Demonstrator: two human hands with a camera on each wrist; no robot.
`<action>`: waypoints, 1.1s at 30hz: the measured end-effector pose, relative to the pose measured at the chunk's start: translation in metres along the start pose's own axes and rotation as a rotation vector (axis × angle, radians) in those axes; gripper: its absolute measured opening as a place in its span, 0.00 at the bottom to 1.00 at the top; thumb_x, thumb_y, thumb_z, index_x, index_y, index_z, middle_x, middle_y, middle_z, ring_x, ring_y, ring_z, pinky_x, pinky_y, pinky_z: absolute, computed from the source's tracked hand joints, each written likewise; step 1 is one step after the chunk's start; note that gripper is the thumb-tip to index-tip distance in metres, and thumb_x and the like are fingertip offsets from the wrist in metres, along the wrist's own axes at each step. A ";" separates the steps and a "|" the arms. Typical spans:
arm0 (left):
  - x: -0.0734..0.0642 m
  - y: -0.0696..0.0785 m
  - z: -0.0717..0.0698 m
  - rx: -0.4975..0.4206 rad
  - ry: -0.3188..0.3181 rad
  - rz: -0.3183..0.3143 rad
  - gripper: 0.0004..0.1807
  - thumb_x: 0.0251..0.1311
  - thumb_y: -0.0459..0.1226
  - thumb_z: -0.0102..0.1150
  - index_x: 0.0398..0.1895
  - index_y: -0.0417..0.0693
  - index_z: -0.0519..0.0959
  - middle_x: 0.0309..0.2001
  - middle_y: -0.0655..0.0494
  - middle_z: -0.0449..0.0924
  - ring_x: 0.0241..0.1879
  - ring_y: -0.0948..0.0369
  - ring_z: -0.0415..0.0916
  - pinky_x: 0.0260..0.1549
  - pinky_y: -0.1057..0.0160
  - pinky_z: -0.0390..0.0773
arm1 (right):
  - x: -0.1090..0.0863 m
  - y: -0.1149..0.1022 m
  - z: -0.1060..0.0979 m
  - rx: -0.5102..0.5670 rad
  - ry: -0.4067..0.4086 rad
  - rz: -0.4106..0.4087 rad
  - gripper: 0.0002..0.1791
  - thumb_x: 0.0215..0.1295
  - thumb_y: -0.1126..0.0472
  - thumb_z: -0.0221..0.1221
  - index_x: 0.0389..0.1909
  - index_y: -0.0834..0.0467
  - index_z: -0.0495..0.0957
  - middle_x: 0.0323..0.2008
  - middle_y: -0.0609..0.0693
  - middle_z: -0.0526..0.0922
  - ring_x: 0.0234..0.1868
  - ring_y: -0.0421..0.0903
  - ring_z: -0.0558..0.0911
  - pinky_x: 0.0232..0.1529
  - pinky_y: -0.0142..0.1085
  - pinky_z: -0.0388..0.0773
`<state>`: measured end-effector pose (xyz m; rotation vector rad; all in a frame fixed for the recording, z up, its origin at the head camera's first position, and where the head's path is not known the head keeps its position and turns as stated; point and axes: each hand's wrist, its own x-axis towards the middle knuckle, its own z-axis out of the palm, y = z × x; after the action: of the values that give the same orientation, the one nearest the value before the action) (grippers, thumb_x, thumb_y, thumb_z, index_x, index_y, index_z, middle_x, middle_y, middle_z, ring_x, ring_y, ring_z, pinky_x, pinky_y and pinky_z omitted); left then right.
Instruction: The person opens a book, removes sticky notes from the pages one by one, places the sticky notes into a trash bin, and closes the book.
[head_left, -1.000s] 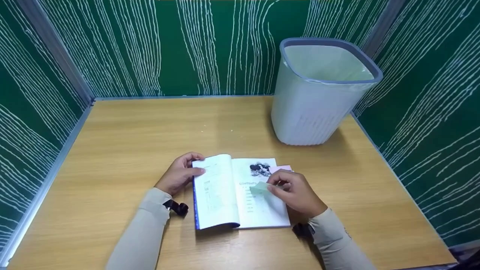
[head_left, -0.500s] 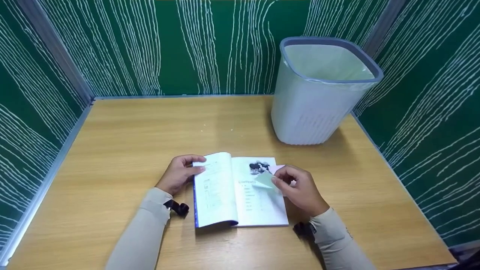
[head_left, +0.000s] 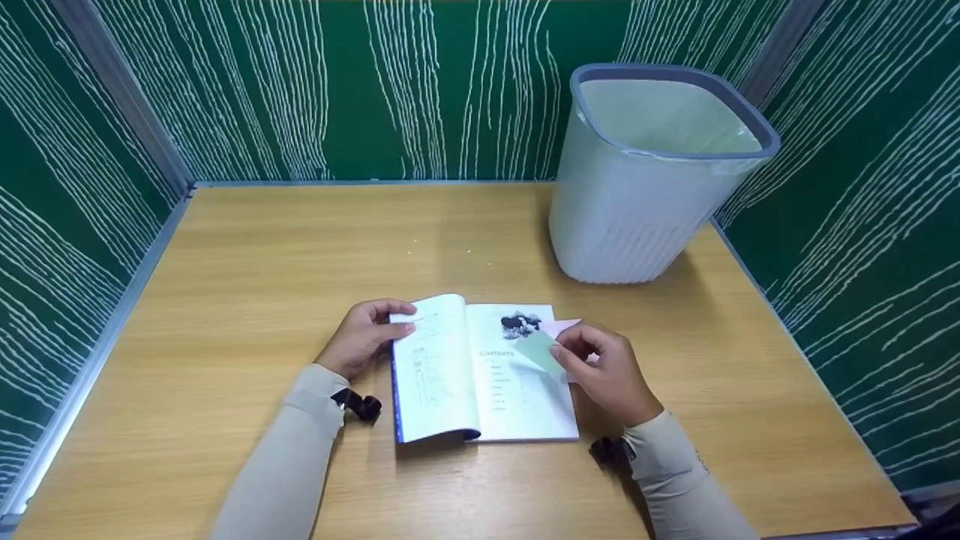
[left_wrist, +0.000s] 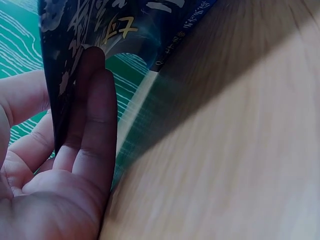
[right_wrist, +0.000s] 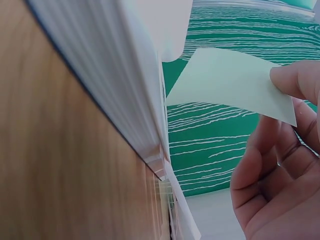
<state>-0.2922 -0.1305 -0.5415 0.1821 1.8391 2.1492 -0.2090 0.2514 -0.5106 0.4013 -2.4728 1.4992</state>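
Note:
An open book (head_left: 525, 409) with a "CONTENTS" page on the right lies in front of me. My left hand (head_left: 360, 341) grips its left side, thumb on the page and fingers behind the dark blue cover (left_wrist: 120, 32), as the left wrist view shows. Between thumb and fingers, my right hand (head_left: 611, 375) pinches a pale green sticky note (head_left: 538, 352) over the right page. In the right wrist view that green sheet (right_wrist: 225, 77) is slightly bowed, its far corner close by the page. A pink slip (head_left: 556, 327) pokes out past the book's right edge, partly hidden by the right hand.
A tall white bin (head_left: 637, 202) with a grey rim and a pale liner stands at the back right of the wooden table (head_left: 300, 247). Tiny white scraps lie behind the book. Green walls with white streaks enclose the table's back and sides.
My right hand has shifted slightly right, and the green note has turned so more of its face shows. The left hand keeps its grip on the book. The head view has tilted slightly.

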 end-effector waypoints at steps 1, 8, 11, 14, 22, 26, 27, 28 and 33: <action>0.000 0.000 0.000 -0.001 0.000 0.001 0.17 0.59 0.26 0.71 0.52 0.34 0.82 0.49 0.47 0.81 0.44 0.55 0.82 0.40 0.62 0.86 | 0.000 0.000 0.000 0.005 0.000 -0.008 0.05 0.65 0.60 0.71 0.35 0.48 0.84 0.29 0.45 0.81 0.30 0.45 0.76 0.29 0.31 0.73; -0.002 -0.001 -0.001 0.024 -0.002 -0.003 0.19 0.59 0.28 0.72 0.54 0.35 0.81 0.51 0.47 0.80 0.45 0.55 0.81 0.41 0.62 0.86 | 0.000 0.003 0.001 0.015 0.006 0.011 0.04 0.65 0.58 0.71 0.36 0.47 0.85 0.30 0.45 0.82 0.31 0.46 0.77 0.30 0.34 0.75; -0.003 -0.001 -0.002 0.018 0.000 -0.012 0.20 0.59 0.28 0.71 0.54 0.35 0.81 0.51 0.46 0.80 0.45 0.55 0.82 0.41 0.61 0.87 | 0.001 0.004 0.000 0.018 0.010 0.033 0.04 0.66 0.56 0.71 0.37 0.48 0.85 0.32 0.46 0.83 0.32 0.47 0.78 0.32 0.35 0.78; -0.003 -0.001 -0.002 0.017 0.003 -0.020 0.19 0.59 0.28 0.71 0.54 0.35 0.81 0.51 0.46 0.80 0.44 0.54 0.83 0.41 0.60 0.87 | 0.000 0.002 -0.001 0.025 0.023 0.051 0.04 0.66 0.56 0.70 0.38 0.49 0.85 0.33 0.47 0.83 0.34 0.48 0.79 0.35 0.34 0.79; 0.002 -0.002 -0.001 0.007 -0.006 -0.009 0.20 0.57 0.28 0.73 0.54 0.35 0.81 0.51 0.46 0.80 0.45 0.55 0.82 0.41 0.60 0.87 | -0.001 -0.019 -0.010 0.072 0.124 -0.012 0.05 0.65 0.61 0.71 0.38 0.55 0.85 0.34 0.50 0.84 0.34 0.48 0.80 0.35 0.32 0.79; 0.002 -0.001 -0.001 0.003 0.000 -0.012 0.20 0.57 0.28 0.73 0.54 0.35 0.81 0.51 0.46 0.80 0.44 0.55 0.82 0.41 0.60 0.87 | 0.003 -0.030 -0.015 0.049 0.124 -0.115 0.04 0.66 0.63 0.70 0.38 0.56 0.84 0.34 0.50 0.84 0.34 0.45 0.80 0.37 0.30 0.80; 0.002 -0.001 -0.001 -0.001 -0.003 -0.013 0.20 0.57 0.28 0.73 0.54 0.34 0.81 0.51 0.46 0.80 0.44 0.55 0.82 0.41 0.60 0.87 | 0.004 -0.031 -0.016 0.045 0.120 -0.140 0.03 0.66 0.64 0.70 0.37 0.56 0.84 0.33 0.50 0.84 0.34 0.45 0.81 0.37 0.30 0.81; 0.002 -0.001 -0.001 -0.006 -0.006 -0.014 0.20 0.57 0.28 0.73 0.54 0.34 0.81 0.51 0.46 0.80 0.44 0.55 0.82 0.41 0.60 0.87 | 0.005 -0.033 -0.017 0.045 0.117 -0.163 0.03 0.65 0.65 0.70 0.37 0.56 0.84 0.34 0.50 0.84 0.34 0.44 0.81 0.37 0.29 0.82; 0.002 -0.002 0.000 -0.025 -0.011 -0.025 0.20 0.58 0.28 0.73 0.54 0.34 0.81 0.51 0.47 0.79 0.44 0.55 0.83 0.42 0.59 0.87 | 0.012 -0.045 -0.024 -0.003 0.128 -0.242 0.05 0.65 0.66 0.70 0.37 0.55 0.84 0.34 0.48 0.83 0.34 0.42 0.81 0.40 0.28 0.82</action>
<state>-0.2938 -0.1298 -0.5442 0.1644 1.7983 2.1494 -0.2035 0.2518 -0.4588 0.5634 -2.2376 1.3779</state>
